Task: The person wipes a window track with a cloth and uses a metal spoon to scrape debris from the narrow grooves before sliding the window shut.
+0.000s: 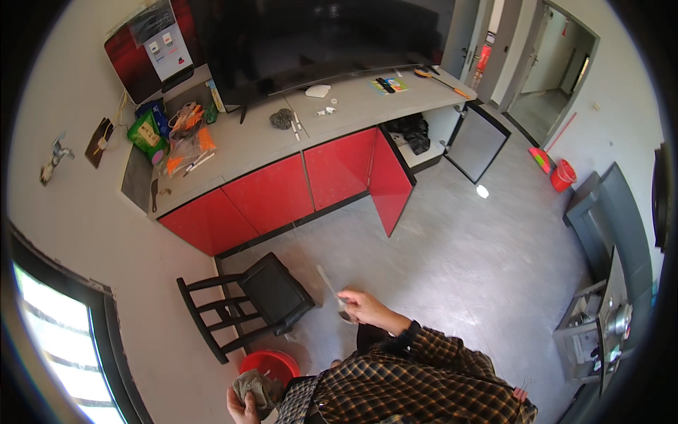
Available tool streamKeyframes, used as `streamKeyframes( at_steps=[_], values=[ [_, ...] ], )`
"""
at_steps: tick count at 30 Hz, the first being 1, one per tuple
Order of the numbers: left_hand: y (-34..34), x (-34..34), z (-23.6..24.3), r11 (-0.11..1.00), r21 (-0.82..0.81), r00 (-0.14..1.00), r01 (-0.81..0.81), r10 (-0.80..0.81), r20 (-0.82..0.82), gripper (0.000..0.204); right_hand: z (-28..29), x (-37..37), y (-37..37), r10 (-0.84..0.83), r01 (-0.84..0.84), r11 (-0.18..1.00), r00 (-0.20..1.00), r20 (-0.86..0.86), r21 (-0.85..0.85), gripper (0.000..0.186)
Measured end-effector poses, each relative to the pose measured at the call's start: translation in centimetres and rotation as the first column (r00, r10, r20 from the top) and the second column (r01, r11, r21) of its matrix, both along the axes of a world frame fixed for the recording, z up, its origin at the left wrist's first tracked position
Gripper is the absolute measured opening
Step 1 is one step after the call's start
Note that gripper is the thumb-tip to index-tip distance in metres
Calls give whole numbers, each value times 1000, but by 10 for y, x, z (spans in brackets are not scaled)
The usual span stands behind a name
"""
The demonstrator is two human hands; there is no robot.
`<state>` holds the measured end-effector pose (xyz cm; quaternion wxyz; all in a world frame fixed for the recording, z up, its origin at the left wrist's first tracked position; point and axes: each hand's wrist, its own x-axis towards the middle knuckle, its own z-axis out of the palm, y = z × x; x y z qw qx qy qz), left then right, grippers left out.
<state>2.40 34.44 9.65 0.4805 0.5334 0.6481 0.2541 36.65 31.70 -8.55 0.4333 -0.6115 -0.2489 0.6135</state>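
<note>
My right hand is closed around a spoon, out over the grey floor. The spoon's pale handle points up and to the left, and its rounded end shows just below my fingers. At the lower left, my left hand grips a crumpled grey-brown cloth, with the thumb pressed on it. Just beyond the cloth stands a red basin, partly hidden by the cloth and my sleeve.
A black chair stands ahead on the left. Beyond it runs a red-fronted cabinet with two doors swung out, its top carrying bags, a steel-wool-like clump and a television. A red bucket and grey sofa stand right.
</note>
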Motion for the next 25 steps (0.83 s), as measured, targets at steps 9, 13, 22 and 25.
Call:
streamKeyframes(
  at_steps=[9,13,22,25],
  values=[
    [-107,40,69,906,-136,916,-400,400,-26,35,-13,6,152,51,-43,980,998,-36,197,24],
    [-159,62,91,835,-143,847,-531,528,-63,35,-47,19,210,-3,-37,970,987,164,242,20],
    [-273,98,33,787,3,786,-617,616,54,37,-100,126,292,-54,57,993,998,-25,103,22],
    [-262,114,42,770,-19,769,-638,636,-67,27,-110,160,308,-124,133,988,987,-101,77,62]
  ],
)
